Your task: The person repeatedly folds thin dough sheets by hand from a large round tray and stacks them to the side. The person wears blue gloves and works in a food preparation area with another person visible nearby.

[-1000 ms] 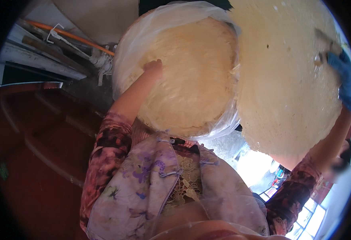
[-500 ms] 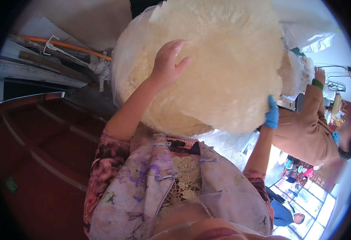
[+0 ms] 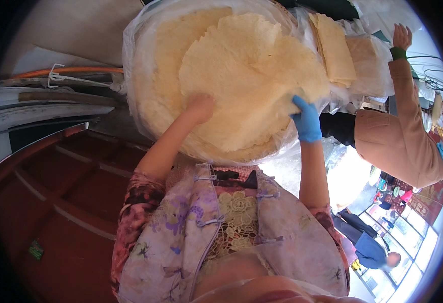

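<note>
Thin, round, pale-yellow sheet [image 3: 246, 76] is laid over the matching stack [image 3: 157, 83]; toward the stack's right edge, creased, not flat. Blue-gloved right hand [image 3: 307, 121] pinches it; bare left hand [image 3: 201, 107] blurred, grip cannot be told.

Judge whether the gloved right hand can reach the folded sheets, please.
Likely yes: only loose plastic and the round sheet appear to lie between the right hand and the folded sheets.

Top sheet [image 3: 241, 76] on stack [image 3: 166, 60], plastic wrap [image 3: 133, 65] round stack's rim. L hand [image 3: 201, 107] at top sheet's near-L part; R hand [image 3: 307, 121] w/ fingers [image 3: 298, 102] at its R side. Folded sheets [image 3: 335, 50] R of stack, far side; co-worker [image 3: 398, 139] farther R. Bars [image 3: 60, 96] L of stack.
</note>
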Available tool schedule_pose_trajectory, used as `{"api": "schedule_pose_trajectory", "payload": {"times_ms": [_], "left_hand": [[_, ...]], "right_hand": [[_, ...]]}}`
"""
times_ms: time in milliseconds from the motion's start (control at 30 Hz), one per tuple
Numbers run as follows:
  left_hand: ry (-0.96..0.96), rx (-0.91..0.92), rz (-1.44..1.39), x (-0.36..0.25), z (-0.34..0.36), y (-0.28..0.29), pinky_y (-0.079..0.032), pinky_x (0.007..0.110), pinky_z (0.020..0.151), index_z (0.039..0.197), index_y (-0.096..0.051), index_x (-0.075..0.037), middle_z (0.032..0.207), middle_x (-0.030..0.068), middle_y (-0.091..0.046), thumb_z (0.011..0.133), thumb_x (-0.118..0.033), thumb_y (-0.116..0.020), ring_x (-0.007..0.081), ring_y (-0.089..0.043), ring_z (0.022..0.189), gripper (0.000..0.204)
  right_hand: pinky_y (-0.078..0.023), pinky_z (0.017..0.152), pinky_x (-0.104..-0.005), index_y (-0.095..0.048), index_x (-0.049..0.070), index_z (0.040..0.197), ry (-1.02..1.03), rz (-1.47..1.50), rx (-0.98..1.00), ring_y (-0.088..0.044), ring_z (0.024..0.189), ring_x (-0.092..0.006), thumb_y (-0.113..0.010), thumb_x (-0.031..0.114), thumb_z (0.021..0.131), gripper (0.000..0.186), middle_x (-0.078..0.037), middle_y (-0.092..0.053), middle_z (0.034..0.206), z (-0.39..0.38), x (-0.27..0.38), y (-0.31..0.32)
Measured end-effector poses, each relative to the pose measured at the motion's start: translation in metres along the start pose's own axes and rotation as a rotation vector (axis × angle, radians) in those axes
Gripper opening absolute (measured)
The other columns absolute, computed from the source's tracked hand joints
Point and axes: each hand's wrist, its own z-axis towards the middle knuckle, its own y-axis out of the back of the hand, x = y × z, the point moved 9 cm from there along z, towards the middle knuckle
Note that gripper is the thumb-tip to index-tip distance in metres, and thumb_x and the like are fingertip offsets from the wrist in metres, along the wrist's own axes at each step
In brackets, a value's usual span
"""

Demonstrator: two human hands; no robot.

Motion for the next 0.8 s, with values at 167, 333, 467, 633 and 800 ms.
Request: {"api": "schedule_pose_trajectory", "payload": {"times_ms": [167,333,467,633,800], "left_hand": [[-0.019,-0.026,-0.83,0.011,-0.037,-0.017,-0.045,0.034,0.084,0.103,-0.06,0.0,0.102,0.0114,-0.064,0.085,-0.031,-0.059,0.0221,-0.059,0.097,0.036],[0.061,-0.103,-1.27,0.025,-0.064,-0.052,-0.045,0.025,0.073,0.097,-0.058,0.002,0.096,0.0033,-0.062,0.084,-0.03,-0.063,0.0096,-0.055,0.087,0.034],[0.145,-0.447,-1.567,0.024,-0.065,-0.056,-0.047,0.026,0.069,0.096,-0.059,0.002,0.089,0.0045,-0.064,0.079,-0.018,-0.068,0.0105,-0.058,0.082,0.028],[0.307,-0.5,-1.168,0.039,-0.098,-0.036,-0.05,0.029,0.066,0.094,-0.062,0.001,0.085,0.0089,-0.067,0.074,-0.015,-0.07,0.0147,-0.062,0.077,0.027],[0.355,-0.235,-0.894,0.04,-0.144,-0.066,-0.05,0.036,0.069,0.087,-0.067,-0.004,0.086,0.0129,-0.067,0.072,-0.027,-0.072,0.0272,-0.064,0.076,0.028]], "right_hand": [[-0.049,0.078,-0.0318,-0.052,0.007,0.122,0.051,0.023,0.095,-0.059,0.092,-0.0172,-0.063,0.028,0.085,0.044,-0.008,-0.058,0.11,0.068,0.022,-0.088],[-0.044,0.087,-0.0376,-0.044,0.007,0.132,0.674,-0.794,-0.058,-0.054,0.103,-0.0267,-0.069,0.034,0.079,0.064,-0.016,-0.054,0.117,0.075,0.028,-0.09],[-0.033,0.099,-0.0472,-0.042,0.018,0.136,1.006,-1.366,-0.255,-0.043,0.117,-0.0377,-0.068,0.038,0.076,0.068,-0.02,-0.043,0.131,0.077,0.023,-0.069],[-0.024,0.103,-0.0532,-0.04,0.025,0.137,1.081,-1.528,-0.223,-0.034,0.123,-0.0399,-0.062,0.044,0.08,0.064,-0.019,-0.036,0.138,0.12,0.013,-0.075],[-0.024,0.104,-0.0494,-0.04,0.021,0.137,1.038,-1.62,-0.04,-0.036,0.123,-0.0382,-0.061,0.044,0.081,0.065,-0.018,-0.037,0.137,0.129,-0.03,-0.105]]}}
